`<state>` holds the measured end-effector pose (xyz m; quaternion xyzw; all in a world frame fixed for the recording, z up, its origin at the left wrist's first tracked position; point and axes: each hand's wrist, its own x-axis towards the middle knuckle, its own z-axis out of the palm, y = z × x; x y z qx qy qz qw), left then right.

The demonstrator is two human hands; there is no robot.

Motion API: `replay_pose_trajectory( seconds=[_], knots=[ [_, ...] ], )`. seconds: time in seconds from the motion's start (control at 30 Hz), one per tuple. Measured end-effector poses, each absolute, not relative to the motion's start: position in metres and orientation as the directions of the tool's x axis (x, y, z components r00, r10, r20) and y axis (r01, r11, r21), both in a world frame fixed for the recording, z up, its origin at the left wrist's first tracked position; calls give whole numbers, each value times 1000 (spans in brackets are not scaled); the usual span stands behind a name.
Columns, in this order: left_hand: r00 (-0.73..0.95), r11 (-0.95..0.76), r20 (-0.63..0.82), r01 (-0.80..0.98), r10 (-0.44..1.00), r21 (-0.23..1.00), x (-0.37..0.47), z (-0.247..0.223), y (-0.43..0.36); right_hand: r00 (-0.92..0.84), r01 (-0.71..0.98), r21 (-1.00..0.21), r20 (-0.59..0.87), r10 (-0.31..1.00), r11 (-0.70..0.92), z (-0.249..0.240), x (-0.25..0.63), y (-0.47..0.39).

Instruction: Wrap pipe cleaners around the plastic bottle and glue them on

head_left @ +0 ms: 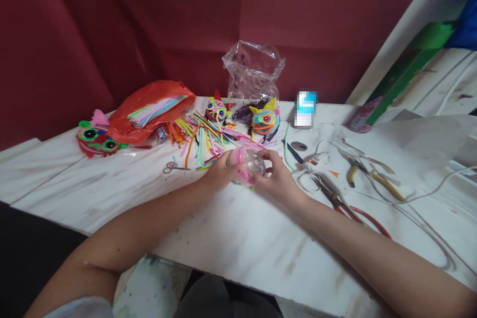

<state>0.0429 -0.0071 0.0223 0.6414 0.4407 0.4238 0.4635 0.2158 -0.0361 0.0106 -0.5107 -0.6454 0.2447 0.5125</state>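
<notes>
Between my two hands is a clear plastic ball-like piece (pixel 255 163), wound on its left side with pink and white fuzzy strands. My left hand (pixel 222 173) is closed round the wound side, with the thumb across the front. The fingers of my right hand (pixel 275 175) curl round the bare clear end. Just behind the hands lies a loose heap of coloured pipe cleaners (pixel 203 144). A small pair of scissors (pixel 176 169) rests to the left of my left hand. Right of my right hand lie red-handled pliers or cutters (pixel 337 201), and a dark pen-like tool (pixel 292 152).
Decorated animal heads (pixel 265 120) stand at the back, another (pixel 100 135) at the far left. A red plastic bag (pixel 149 109) holds more pipe cleaners. Behind stands a clear plastic bag (pixel 253 69). At right are yellow-handled pliers (pixel 376 179), white cord and a green box (pixel 410 74).
</notes>
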Motion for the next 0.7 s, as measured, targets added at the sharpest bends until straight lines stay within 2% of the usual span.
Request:
replay_pose_trajectory(
  seconds=[0.2, 0.37, 0.53, 0.7],
  knots=[
    [279, -133, 97, 112, 955, 985, 40, 17, 0, -55, 215, -955, 197, 979, 204, 25, 221, -38],
    [337, -34, 6, 79, 941, 996, 39, 18, 1, -20, 189, -960, 205, 979, 205, 22, 223, -35],
    [325, -86, 91, -31, 941, 996, 43, 11, 2, 38, 130, -968, 222, 974, 215, 17, 225, -29],
    [251, -141, 126, 44, 960, 989, 42, 6, 5, 58, -25, -991, 133, 989, 135, 16, 221, -31]
  ],
)
